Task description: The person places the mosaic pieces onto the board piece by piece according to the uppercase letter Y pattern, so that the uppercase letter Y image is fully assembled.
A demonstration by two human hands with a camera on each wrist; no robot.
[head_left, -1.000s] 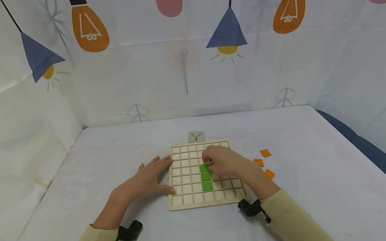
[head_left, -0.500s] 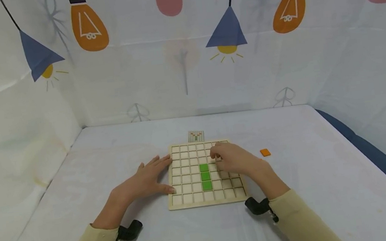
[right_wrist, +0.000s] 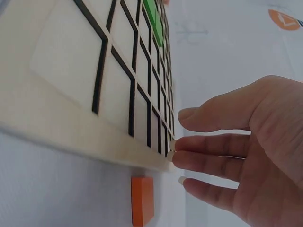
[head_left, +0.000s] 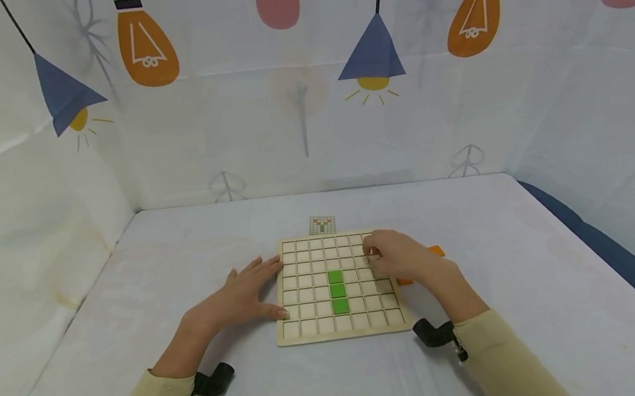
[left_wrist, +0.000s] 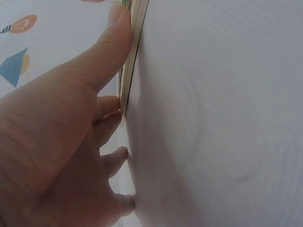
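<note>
A pale wooden grid board [head_left: 305, 292] lies on the white table, with a column of green square tiles [head_left: 337, 291] set in its cells. At the board's left side my left hand [head_left: 240, 296] rests with fingers spread, the thumb on the board's edge, as the left wrist view also shows. My right hand [head_left: 398, 254] hovers over the upper right of the board. Its thumb and fingers [right_wrist: 208, 163] stand apart with nothing between them in the right wrist view. An orange tile [right_wrist: 143, 201] lies just off the board's right edge, partly hidden by the hand in the head view.
Another orange tile [head_left: 436, 251] shows behind the right hand. A small pattern card [head_left: 321, 225] lies beyond the board's far edge. White cloth walls with printed lamps and bulbs [head_left: 148, 47] stand around the table. A dark blue surface [head_left: 603, 249] shows past its right edge.
My right hand has moved right from beside the green column toward the board's upper right, uncovering the green tiles and covering orange ones. The left hand stays put.
</note>
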